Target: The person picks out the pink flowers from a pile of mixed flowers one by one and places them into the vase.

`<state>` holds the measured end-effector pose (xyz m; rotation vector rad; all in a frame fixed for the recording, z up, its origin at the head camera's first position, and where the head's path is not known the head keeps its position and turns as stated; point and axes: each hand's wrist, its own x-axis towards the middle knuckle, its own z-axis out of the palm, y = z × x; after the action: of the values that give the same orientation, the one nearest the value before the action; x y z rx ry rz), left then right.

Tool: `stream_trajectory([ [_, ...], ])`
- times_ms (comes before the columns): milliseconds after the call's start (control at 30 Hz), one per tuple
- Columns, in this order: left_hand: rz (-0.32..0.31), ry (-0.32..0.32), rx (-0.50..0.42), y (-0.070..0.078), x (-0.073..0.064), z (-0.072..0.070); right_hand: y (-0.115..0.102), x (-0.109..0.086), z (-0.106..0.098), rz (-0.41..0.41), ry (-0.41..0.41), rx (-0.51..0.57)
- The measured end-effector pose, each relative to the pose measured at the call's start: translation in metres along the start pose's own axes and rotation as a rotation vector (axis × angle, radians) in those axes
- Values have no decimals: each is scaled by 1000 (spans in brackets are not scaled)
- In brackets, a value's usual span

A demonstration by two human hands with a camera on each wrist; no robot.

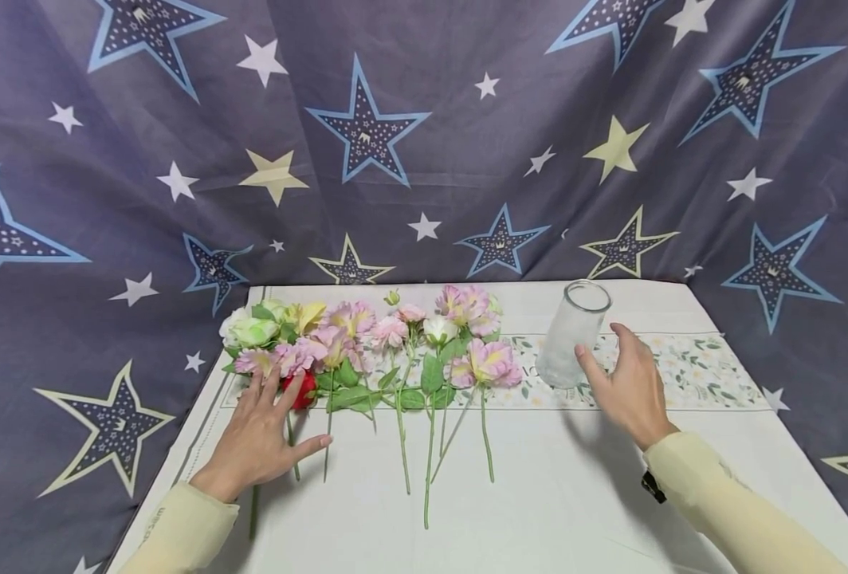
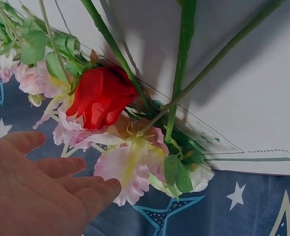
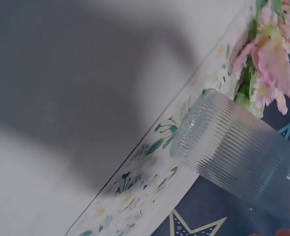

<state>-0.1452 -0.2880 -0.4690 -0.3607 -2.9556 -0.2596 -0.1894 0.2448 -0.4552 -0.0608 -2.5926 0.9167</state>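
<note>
My left hand (image 1: 255, 434) is spread, fingers straight, over the left end of a row of artificial flowers. Its fingertips overlap a red rose (image 2: 103, 98) and a pink-and-yellow flower (image 2: 130, 169). A pale green-white flower (image 1: 248, 328) lies just beyond them. On the right, a clear ribbed glass vase (image 1: 571, 343) stands upright on the table's printed floral band. My right hand (image 1: 632, 391) is beside it, thumb and fingers apart, the thumb tip right at the vase's side. In the right wrist view only fingertips (image 3: 285, 232) show, below the vase.
More pink flowers (image 1: 488, 363), a white flower (image 1: 440, 329) and green leaves lie along the table's middle, stems toward me. The white table (image 1: 539, 494) ends at a dark star-patterned curtain (image 1: 431, 143) behind and at both sides.
</note>
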Motion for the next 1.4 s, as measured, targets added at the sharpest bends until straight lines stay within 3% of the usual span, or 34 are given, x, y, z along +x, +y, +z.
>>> stream_trajectory([
  [300, 7, 17, 6, 2, -2, -1, 2, -29, 12, -318, 87, -34],
  [633, -26, -3, -12, 2, -5, 0, -8, -54, 25, -470, 6, -106],
  [733, -54, 65, -46, 2, -5, 1, -11, -58, 27, -491, -17, -125],
  [900, -130, 250, -83, 1, -4, -4, -13, -60, 27, -506, -27, -139],
  [1033, -201, 307, -60, -2, -5, -6, -14, -60, 24, -505, -28, -141],
  [1167, -261, 266, -35, -6, -6, -6, -14, -62, 23, -502, -24, -128],
  [1400, -321, 98, -22, -20, -14, 0, -15, -64, 24, -511, -20, -111],
])
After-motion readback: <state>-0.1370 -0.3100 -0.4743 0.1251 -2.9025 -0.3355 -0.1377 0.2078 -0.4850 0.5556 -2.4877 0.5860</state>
